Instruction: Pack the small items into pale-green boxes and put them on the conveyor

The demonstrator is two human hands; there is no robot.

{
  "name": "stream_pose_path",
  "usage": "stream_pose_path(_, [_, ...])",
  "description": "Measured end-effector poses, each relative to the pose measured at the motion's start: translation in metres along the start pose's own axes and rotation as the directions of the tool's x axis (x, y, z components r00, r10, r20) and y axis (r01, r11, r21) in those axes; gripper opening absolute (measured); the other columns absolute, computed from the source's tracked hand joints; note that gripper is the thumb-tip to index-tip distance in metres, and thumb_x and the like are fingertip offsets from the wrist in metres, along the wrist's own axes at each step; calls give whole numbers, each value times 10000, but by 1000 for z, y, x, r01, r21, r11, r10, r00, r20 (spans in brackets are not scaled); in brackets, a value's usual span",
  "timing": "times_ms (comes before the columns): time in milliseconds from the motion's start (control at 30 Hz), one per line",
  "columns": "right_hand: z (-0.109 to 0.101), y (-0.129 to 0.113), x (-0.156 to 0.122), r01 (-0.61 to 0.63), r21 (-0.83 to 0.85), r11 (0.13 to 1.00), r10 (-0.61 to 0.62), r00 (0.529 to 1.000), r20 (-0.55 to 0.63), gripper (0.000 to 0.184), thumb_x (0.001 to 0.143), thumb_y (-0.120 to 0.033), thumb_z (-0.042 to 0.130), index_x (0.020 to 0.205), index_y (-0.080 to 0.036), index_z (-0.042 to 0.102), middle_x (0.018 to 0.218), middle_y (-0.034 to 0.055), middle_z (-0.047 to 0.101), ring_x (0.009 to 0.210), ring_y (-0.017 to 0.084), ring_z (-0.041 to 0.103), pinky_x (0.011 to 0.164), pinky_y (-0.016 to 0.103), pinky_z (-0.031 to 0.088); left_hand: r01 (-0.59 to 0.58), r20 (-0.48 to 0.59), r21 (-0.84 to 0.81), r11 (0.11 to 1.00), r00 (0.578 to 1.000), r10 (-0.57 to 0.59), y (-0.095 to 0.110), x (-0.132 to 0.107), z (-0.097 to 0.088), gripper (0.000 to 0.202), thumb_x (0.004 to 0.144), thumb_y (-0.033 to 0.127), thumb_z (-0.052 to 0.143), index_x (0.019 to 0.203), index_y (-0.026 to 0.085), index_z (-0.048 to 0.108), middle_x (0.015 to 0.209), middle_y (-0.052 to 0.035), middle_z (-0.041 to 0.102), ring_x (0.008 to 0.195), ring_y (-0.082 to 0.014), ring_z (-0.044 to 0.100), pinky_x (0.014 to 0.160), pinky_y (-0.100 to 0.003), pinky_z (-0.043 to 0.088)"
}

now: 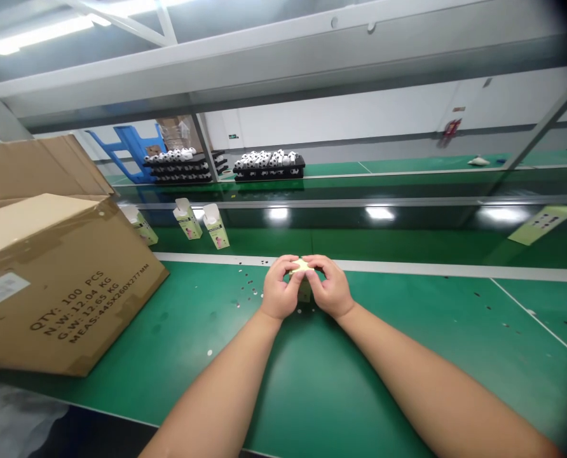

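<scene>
Both hands meet around a small pale green carton [304, 294] that stands on the green table [198, 388]. My left hand [281, 289] grips its left side, thumb and fingers curled at the top. From the other side my right hand [331, 287] holds it, the two thumbs close together at the carton's top. Most of the carton is hidden behind the hands; only its pale top and a strip of its front show. Small dark and white scraps lie on the table beside the hands.
A large brown cardboard box [74, 286] fills the left of the table. Open-topped small cartons [217, 229] stand beyond it on a dark green belt [341, 238]. A flat pale green sheet [543, 224] lies at right. Trays of black-and-white items [269, 165] sit farther back.
</scene>
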State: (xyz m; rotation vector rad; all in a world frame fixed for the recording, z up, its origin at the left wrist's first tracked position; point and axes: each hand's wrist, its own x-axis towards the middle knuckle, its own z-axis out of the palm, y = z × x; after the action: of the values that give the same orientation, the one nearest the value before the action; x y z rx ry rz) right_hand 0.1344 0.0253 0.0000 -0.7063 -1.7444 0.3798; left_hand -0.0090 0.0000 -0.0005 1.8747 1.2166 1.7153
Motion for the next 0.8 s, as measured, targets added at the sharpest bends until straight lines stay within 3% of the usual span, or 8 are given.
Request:
stream_pose_path(133, [-3,-5,4,-10,-36,999,11,999,31,178,908,-312,517,976,-235,661,968,65,675,932,220,627,852,399,531,56,-4,-82,995,998,-57,5,1,2,214,906,395,532,868,200,613,1048,-84,622,990,-209,596,888,-361,470])
stream_pose_path(267, [-3,-7,0,39,-44,998,-35,996,78,256,920,-279,489,1085,-253,684,1071,71,643,1006,215,611,903,396,525,134,5,-191,972,991,-136,5,-3,6,245,944,407,452,927,196,575,1101,-80,581,1023,-198,573,946,-356,441])
stream_pose_path(367, [-1,-5,-4,93,-56,994,-87,992,96,298,911,-243,493,1156,-258,662,1141,78,604,1048,216,594,929,398,518,221,48,-307,925,975,-217,3,-7,9,255,961,411,394,1002,203,536,1110,-74,565,999,-186,566,925,-342,451])
stream_pose_path(467, [0,-2,-7,117,-77,990,-107,988,113,302,896,-225,511,1155,-264,660,1146,78,596,1039,219,593,914,399,527,305,102,-416,856,952,-290,2,-9,12,259,973,415,343,992,208,497,1001,-47,578,899,-161,571,863,-317,469])
stream_pose_path(667, [3,0,-16,141,-136,981,-114,975,193,404,875,-201,515,1262,-307,560,1294,82,511,1169,256,529,994,463,483,383,109,-465,798,919,-378,7,-5,12,127,931,309,377,966,217,456,948,-18,565,866,-148,579,823,-290,487])
stream_pose_path(800, [5,-1,-23,137,-115,984,-110,970,217,483,831,-184,557,1294,-295,473,1412,99,385,1267,276,455,1028,493,451,393,108,-457,798,915,-388,0,-8,13,227,930,320,372,1121,224,451,1042,-39,575,914,-163,596,837,-305,496])
